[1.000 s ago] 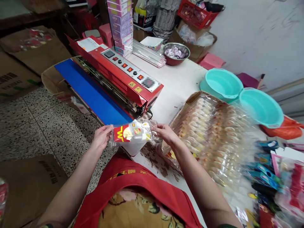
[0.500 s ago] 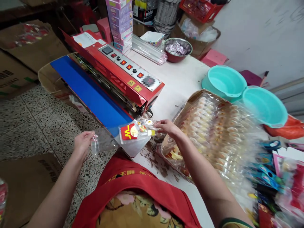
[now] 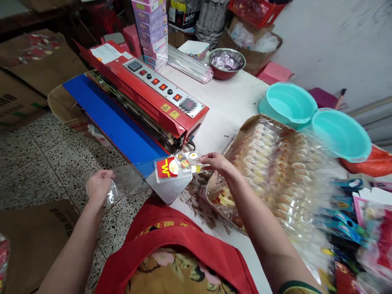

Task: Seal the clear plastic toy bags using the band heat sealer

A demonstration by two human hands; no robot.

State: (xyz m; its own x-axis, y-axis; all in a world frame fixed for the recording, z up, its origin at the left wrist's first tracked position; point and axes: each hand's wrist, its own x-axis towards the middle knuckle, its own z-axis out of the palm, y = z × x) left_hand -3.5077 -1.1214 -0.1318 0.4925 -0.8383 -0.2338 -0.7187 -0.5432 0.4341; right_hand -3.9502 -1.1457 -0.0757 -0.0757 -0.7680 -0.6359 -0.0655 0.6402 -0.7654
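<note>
- Speckled stone-look floor (image 3: 61,151) on your left, scuffed white tabletop (image 3: 232,102) on your right.
- Long red metal machine (image 3: 137,92) with a flat, smooth blue belt (image 3: 113,118), plus a rounded grey plate (image 3: 171,190) near you.
- Your left hand's (image 3: 99,188) closed on the end of some thin, wrinkly see-through film (image 3: 128,179).
- Your right hand's (image 3: 216,161) pinching the right end of a flat, glossy clear pack (image 3: 157,171).
- Pack's over the plate, can't tell if touching: red fries-box shape (image 3: 165,167), yellow zigzag, little round egg (image 3: 192,155).
- Brown cardboard box (image 3: 232,132) beside your right arm, crammed with shiny clear packets (image 3: 284,175).
</note>
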